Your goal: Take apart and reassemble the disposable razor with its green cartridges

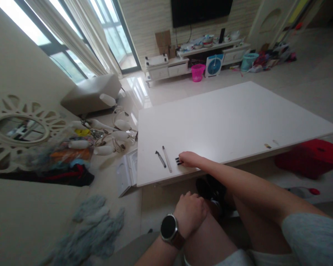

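My right hand (190,159) is at the near edge of the white table, palm down, its fingers curled together. Right by its fingertips lies a group of short black pieces (178,161), partly covered by the fingers; whether one is pinched I cannot see. Left of them lie a slim pale pen-like stick (167,159) and a dark razor-like tool (161,159) with a small head, roughly side by side. My left hand (191,210), with a round black watch on its wrist, rests on my knee with its fingers laid over it, holding nothing.
The white table (211,122) spreads out ahead. Two small items (268,146) lie near its right front edge, above a red stool (310,159). A lamp with several white shades (120,125) stands left of the table, near an open white box (124,173).
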{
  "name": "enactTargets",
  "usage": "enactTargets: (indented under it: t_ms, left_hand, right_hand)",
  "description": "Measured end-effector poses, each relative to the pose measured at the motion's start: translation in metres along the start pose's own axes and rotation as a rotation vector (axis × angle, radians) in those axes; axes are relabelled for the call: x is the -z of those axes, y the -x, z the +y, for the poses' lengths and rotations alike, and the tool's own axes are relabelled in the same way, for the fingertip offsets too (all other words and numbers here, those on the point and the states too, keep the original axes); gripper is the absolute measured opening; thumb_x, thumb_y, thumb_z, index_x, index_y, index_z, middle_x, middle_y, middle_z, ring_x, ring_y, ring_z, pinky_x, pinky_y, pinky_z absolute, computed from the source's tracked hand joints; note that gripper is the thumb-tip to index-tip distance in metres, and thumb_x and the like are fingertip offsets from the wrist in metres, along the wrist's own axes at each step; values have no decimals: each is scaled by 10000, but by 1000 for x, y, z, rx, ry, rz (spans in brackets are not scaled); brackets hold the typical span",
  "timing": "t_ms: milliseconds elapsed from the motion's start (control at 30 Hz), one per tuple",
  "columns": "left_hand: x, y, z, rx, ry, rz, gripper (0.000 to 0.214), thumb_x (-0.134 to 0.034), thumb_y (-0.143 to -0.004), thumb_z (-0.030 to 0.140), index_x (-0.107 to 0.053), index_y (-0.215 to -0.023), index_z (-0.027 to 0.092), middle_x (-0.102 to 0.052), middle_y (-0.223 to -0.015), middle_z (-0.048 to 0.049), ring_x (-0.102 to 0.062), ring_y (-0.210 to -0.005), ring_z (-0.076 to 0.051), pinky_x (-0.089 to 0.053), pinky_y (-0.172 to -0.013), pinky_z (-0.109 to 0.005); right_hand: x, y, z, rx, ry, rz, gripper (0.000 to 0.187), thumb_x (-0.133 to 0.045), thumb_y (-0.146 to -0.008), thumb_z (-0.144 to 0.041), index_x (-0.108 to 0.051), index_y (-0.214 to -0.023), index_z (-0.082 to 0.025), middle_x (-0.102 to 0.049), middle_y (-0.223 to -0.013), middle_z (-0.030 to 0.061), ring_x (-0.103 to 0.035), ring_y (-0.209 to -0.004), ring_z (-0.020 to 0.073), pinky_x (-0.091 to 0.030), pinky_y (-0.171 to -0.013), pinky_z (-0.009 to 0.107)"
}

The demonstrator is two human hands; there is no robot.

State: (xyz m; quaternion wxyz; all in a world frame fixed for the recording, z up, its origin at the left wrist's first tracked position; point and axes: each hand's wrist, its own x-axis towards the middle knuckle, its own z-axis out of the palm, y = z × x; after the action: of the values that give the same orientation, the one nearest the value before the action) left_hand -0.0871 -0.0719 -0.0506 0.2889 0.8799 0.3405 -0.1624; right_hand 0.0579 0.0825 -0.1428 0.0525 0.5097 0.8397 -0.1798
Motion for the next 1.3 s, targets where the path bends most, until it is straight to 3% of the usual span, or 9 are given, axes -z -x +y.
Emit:
enactTargets:
  t_ms: [300, 600, 767, 967, 1300]
  left_hand:
    - [1, -1, 0, -2, -6, -4, 342, -457, -939, 351, -715, -1061, 162, -711, -1129, -129, -617, -1116, -315, -496, -990, -479]
    - [3, 0, 2, 9, -6, -21, 356, -443, -937, 334, -716, -1069, 148, -708, -1132, -130, -612, -1123, -314, -495, -991, -474]
    - [1, 0, 1, 11, 3, -13, 361, -435, -940, 330, -720, -1070, 151, -713, -1123, -123, -617, -1123, -310, -487, -1007, -471]
    - [1, 0, 0, 10, -8, -8, 356, -453, -936, 346, -719, -1075, 153, -710, -1137, -125, -614, -1128, -322, -498, -990, -485]
    - [1, 0, 0, 2, 0, 3, 355, -456, -942, 355, -718, -1068, 150, -713, -1128, -126, -611, -1138, -321, -495, -998, -487]
  right_hand:
    - [0, 0, -2, -40, 0, -8, 181, -615, -767, -148, -782, -836, -157, -767, -896, 152, -718, -838, 253, -451, -671, 274]
    - [0, 4, 7, 30, -48, 97, 123, -658, -762, -192, -743, -851, -188, -714, -981, 99, -665, -917, 221, -420, -685, 250]
    - [-2, 1, 15, 64, -93, 153, 293, -710, -728, -246, -702, -1016, -198, -681, -1080, 86, -628, -995, 224, -426, -726, 250]
    - [-9, -3, 19, 68, -118, 157, 426, -738, -691, -230, -675, -1110, -184, -702, -1047, 90, -629, -982, 237, -430, -727, 259]
    - [-5, -4, 17, 62, -121, 159, 241, -728, -733, -243, -725, -965, -177, -706, -1007, 95, -635, -963, 223, -441, -760, 245]
